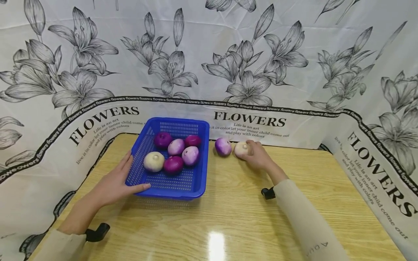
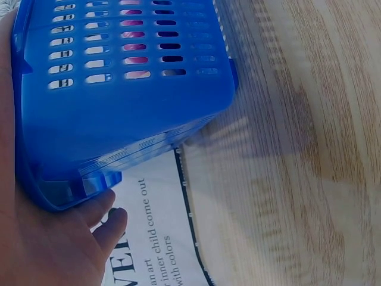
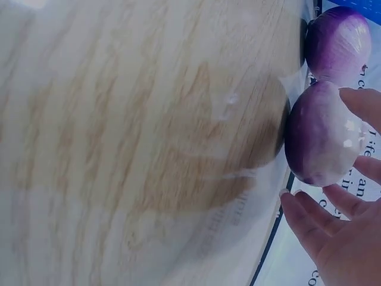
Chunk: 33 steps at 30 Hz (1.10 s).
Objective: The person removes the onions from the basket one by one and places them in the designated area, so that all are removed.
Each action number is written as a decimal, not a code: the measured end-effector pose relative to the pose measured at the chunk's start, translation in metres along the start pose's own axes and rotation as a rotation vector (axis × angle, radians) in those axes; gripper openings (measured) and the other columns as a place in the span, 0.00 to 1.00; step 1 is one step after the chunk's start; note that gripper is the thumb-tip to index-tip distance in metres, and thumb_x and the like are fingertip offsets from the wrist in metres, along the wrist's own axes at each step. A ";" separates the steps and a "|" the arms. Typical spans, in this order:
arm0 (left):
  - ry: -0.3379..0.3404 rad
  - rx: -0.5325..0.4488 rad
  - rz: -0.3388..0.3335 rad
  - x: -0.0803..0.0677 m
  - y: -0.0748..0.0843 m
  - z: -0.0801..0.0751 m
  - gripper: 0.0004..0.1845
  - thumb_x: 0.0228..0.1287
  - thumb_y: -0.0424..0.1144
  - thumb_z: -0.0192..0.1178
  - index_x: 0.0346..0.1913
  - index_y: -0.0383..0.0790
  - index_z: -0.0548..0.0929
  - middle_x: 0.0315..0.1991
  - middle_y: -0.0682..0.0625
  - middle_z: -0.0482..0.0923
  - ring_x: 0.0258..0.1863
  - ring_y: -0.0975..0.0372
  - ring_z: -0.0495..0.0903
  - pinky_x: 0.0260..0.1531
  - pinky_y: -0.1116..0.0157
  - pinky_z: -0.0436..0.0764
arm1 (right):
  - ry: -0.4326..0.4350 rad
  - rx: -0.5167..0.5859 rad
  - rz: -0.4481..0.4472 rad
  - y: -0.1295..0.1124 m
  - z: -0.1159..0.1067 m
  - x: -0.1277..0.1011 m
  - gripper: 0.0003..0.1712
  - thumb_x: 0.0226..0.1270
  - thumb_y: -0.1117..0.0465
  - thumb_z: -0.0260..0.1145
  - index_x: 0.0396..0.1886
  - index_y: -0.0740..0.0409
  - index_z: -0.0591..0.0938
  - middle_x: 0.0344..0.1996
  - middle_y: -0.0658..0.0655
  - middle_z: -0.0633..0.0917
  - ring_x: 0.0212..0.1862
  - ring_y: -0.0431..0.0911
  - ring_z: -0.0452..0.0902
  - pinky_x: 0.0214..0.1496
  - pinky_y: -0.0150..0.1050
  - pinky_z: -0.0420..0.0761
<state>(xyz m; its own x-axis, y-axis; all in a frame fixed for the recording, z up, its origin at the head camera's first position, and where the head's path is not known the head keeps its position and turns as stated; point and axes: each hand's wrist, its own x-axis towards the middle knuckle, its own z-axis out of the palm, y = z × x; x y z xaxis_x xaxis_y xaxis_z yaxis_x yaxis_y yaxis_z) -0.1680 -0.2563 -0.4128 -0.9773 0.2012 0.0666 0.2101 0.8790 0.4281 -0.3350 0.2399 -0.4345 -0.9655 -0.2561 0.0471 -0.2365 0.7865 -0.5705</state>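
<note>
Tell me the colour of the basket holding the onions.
Blue, with slotted walls; the basket shows best in the head view.

Staged recording booth, wooden table (image 1: 235, 217), floral printed backdrop (image 1: 228, 54) all around

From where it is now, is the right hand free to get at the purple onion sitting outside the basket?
Probably yes. The right hand already has its fingers around the pale onion, and the purple onion lies right beside that one on the table, outside the blue basket, with nothing between them.
</note>
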 end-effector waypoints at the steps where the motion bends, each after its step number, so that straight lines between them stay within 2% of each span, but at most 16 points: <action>1: -0.001 0.001 -0.001 0.000 0.000 0.000 0.67 0.60 0.75 0.60 0.82 0.35 0.36 0.83 0.41 0.30 0.76 0.31 0.51 0.66 0.30 0.61 | 0.004 0.001 0.001 0.000 -0.001 -0.001 0.44 0.72 0.53 0.67 0.78 0.68 0.59 0.67 0.78 0.65 0.68 0.71 0.64 0.73 0.67 0.61; 8: -0.003 -0.001 0.000 0.000 0.001 0.001 0.67 0.60 0.75 0.60 0.82 0.34 0.37 0.83 0.40 0.31 0.76 0.31 0.50 0.67 0.30 0.60 | 0.008 0.010 -0.056 -0.002 -0.010 -0.015 0.42 0.71 0.57 0.68 0.77 0.69 0.61 0.67 0.78 0.66 0.68 0.72 0.64 0.72 0.69 0.62; 15: -0.005 0.002 0.005 0.000 0.002 0.000 0.67 0.60 0.74 0.60 0.82 0.34 0.37 0.83 0.40 0.30 0.76 0.31 0.51 0.66 0.30 0.61 | 0.031 0.024 -0.117 -0.013 -0.019 -0.030 0.37 0.71 0.60 0.68 0.74 0.70 0.65 0.65 0.76 0.71 0.61 0.71 0.72 0.62 0.66 0.74; 22: 0.001 0.011 0.011 0.002 0.003 -0.002 0.67 0.60 0.74 0.60 0.82 0.33 0.36 0.83 0.40 0.31 0.76 0.31 0.50 0.68 0.31 0.60 | 0.028 0.116 -0.171 -0.031 -0.019 -0.041 0.35 0.71 0.61 0.69 0.72 0.68 0.68 0.63 0.74 0.75 0.56 0.67 0.77 0.56 0.59 0.81; 25: -0.003 0.011 0.010 0.002 0.003 -0.002 0.67 0.60 0.75 0.60 0.82 0.33 0.36 0.83 0.39 0.31 0.77 0.31 0.49 0.68 0.31 0.59 | 0.015 0.149 -0.195 -0.041 -0.017 -0.045 0.35 0.70 0.61 0.69 0.72 0.68 0.69 0.63 0.74 0.75 0.55 0.65 0.78 0.56 0.57 0.83; 33: 0.005 -0.001 0.016 0.001 0.002 -0.001 0.67 0.60 0.74 0.61 0.82 0.34 0.36 0.83 0.41 0.30 0.76 0.31 0.50 0.67 0.31 0.60 | -0.020 0.201 -0.295 -0.067 -0.004 -0.054 0.32 0.70 0.61 0.69 0.69 0.69 0.72 0.60 0.71 0.78 0.58 0.66 0.77 0.62 0.60 0.78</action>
<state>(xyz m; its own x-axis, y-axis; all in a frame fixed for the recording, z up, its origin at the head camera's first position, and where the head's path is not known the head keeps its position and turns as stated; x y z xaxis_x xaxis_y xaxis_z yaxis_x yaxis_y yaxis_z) -0.1686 -0.2545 -0.4104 -0.9740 0.2126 0.0782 0.2254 0.8755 0.4275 -0.2672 0.2032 -0.3957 -0.8560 -0.4681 0.2193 -0.4767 0.5509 -0.6850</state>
